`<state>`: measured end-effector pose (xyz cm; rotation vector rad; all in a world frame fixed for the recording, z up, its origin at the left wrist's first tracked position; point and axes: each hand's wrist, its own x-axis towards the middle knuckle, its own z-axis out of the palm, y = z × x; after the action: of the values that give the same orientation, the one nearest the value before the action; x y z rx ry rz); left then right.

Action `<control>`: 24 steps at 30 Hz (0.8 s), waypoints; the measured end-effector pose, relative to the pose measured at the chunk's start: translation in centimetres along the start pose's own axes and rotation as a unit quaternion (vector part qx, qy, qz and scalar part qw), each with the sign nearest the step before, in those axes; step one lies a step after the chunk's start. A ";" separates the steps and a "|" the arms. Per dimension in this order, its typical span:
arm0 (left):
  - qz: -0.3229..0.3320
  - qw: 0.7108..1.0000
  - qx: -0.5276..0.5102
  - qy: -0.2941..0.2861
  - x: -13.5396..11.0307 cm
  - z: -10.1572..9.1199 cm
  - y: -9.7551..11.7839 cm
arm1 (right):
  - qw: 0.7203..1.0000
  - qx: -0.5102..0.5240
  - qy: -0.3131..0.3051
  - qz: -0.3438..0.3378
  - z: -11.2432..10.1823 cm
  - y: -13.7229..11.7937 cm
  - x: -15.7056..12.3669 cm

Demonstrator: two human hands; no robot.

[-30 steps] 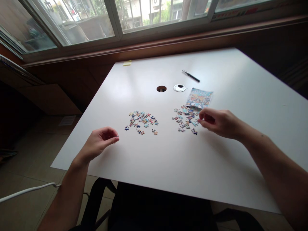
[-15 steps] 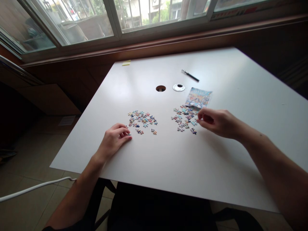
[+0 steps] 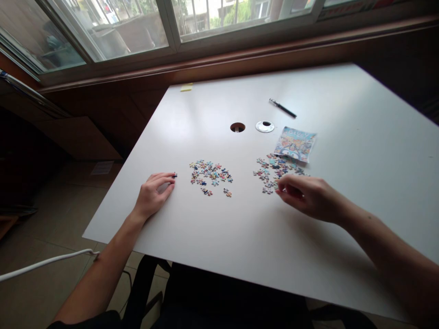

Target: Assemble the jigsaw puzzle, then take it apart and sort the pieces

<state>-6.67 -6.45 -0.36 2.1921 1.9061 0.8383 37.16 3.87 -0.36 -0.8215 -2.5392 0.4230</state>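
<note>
My left hand [image 3: 156, 194] rests on the table to the left of the left heap of jigsaw pieces [image 3: 211, 171]. Its fingers are closed, and a small dark blue jigsaw piece [image 3: 175, 175] shows at the fingertips. Over the near edge of the right heap of jigsaw pieces [image 3: 263, 174] is my right hand [image 3: 305, 194], thumb and fingers pinched together. What lies between those fingertips is too small to make out. The hand hides part of that heap. A picture packet [image 3: 295, 144] with a penguin-like figure lies just behind the right heap, overlapping some pieces.
Everything lies on a white table [image 3: 212, 237]. Toward the back are a round cable hole [image 3: 237, 127], its silver cover [image 3: 265, 126], a black pen [image 3: 282, 108] and yellow tape [image 3: 186, 87]. A window [image 3: 240, 18] runs behind; a white cable [image 3: 48, 265] hangs at left.
My left hand has drawn away leftward from the left heap, with a piece at its fingertips. The right hand has shifted nearer over the right heap's front edge. The view has turned slightly left.
</note>
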 end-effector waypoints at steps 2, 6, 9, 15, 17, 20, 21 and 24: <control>-0.012 1.000 -0.001 0.007 0.2 0.0 -0.2 | 0.999 0.022 -0.019 -0.026 0.9 -1.1 0.1; -0.002 1.000 0.025 0.002 -0.1 0.3 0.5 | 0.995 0.051 -0.056 -0.059 2.1 -2.1 0.4; 0.043 0.996 0.071 -0.028 -0.2 0.6 1.3 | 0.993 0.061 -0.084 -0.061 2.3 -2.2 0.5; 0.096 0.987 0.090 -0.092 0.1 0.8 2.1 | 0.988 0.074 -0.132 -0.017 1.7 -2.2 0.9; 0.079 0.990 0.076 -0.084 0.2 0.8 2.0 | 0.986 0.085 -0.147 0.002 1.6 -2.2 1.0; 0.039 0.997 0.046 -0.051 0.2 0.7 1.5 | 0.984 0.095 -0.153 0.014 1.6 -2.0 1.1; 0.021 0.999 0.035 -0.030 0.3 0.7 1.3 | 0.983 0.096 -0.153 0.013 1.6 -1.9 1.1; -0.022 0.999 0.017 0.023 0.4 0.6 0.9 | 0.989 0.091 -0.117 -0.016 1.6 -1.9 1.0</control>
<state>-5.58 -6.12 -0.39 2.1601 1.9948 0.8635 34.69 2.79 -0.67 -0.6966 -2.6715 0.7693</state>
